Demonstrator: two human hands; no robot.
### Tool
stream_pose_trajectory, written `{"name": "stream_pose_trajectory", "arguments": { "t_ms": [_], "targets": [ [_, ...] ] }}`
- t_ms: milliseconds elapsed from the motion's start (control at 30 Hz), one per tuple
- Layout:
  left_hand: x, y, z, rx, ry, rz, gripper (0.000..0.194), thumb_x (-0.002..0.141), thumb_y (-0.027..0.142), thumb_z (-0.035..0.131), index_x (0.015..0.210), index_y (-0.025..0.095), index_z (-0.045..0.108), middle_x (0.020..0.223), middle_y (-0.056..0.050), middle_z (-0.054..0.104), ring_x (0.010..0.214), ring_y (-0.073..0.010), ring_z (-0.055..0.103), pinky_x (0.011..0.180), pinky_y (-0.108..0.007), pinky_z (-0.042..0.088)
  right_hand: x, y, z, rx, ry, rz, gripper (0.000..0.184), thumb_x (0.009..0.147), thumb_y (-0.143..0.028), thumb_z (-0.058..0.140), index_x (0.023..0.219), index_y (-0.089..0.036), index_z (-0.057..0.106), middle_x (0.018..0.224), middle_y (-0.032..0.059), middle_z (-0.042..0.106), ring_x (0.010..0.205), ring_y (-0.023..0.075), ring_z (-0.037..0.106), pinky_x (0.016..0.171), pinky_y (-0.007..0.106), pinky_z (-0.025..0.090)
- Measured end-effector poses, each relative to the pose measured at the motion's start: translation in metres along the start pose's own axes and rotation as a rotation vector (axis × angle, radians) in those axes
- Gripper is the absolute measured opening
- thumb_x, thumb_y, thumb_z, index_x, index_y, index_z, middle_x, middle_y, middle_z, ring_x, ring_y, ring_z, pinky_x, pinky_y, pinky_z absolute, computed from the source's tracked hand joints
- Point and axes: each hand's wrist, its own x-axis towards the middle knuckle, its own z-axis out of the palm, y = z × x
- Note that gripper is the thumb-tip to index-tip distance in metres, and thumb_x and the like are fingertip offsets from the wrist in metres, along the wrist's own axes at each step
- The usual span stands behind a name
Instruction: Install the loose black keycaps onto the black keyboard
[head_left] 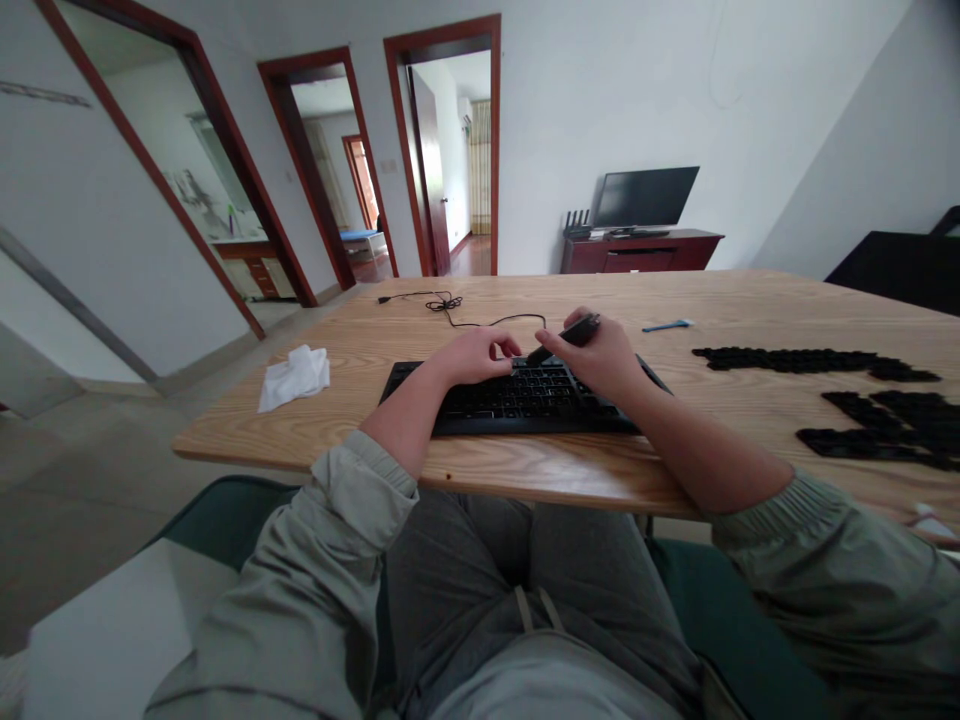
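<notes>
A black keyboard [536,420] lies near the front edge of the table, partly hidden under my forearms. My right hand [598,355] is closed around a dark, thick pen-shaped tool [576,332], whose lower end points down and left at the keyboard's upper rows. I cannot make out the tool's exact kind. Bent over the keyboard's upper left part is my left hand [480,355], its fingers apart and the tips at the keys near the tool. Nothing shows in its grasp. The keyboard's black cable [517,318] runs left to a loose coil.
Rows of small black pieces, seemingly keycaps [795,360], lie on the table [337,440] at the right, with more black pieces [892,428] nearer me. A blue brush [667,326] rests beyond them. A crumpled white tissue [295,378] sits at the left.
</notes>
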Motion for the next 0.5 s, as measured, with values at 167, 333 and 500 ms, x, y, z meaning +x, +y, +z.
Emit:
{"name": "stream_pose_trajectory", "arguments": {
  "t_ms": [167,333,500],
  "targets": [
    [0.000,0.000,0.000,0.040,0.006,-0.017,0.023,0.078,0.021,0.056,0.095,0.017,0.072,0.084,-0.002,0.071,0.072,-0.0125,0.060,0.069,-0.025,0.047,-0.007,-0.004,0.002,0.169,-0.173,-0.136,0.038,0.077,-0.053,0.069,0.093,-0.020,0.061,0.070,0.0004,0.062,0.063,0.0149,0.053,0.060,0.029,0.040],
    [-0.002,0.006,-0.007,0.015,0.012,-0.053,0.030,0.078,0.022,0.057,0.105,0.016,0.070,0.088,-0.004,0.071,0.072,-0.0124,0.060,0.069,-0.025,0.048,-0.006,-0.005,0.000,0.099,-0.158,-0.125,0.029,0.082,-0.048,0.063,0.079,-0.019,0.066,0.072,0.0042,0.066,0.066,0.0168,0.057,0.063,0.031,0.042],
    [-0.010,0.005,-0.019,-0.030,-0.005,-0.055,0.027,0.075,0.025,0.063,0.100,0.015,0.071,0.088,-0.003,0.071,0.071,-0.0119,0.059,0.065,-0.024,0.046,-0.003,-0.002,-0.003,0.126,-0.131,-0.114,0.024,0.079,-0.044,0.066,0.080,-0.019,0.067,0.073,0.0038,0.067,0.066,0.0166,0.058,0.064,0.031,0.043]
  ]
}}
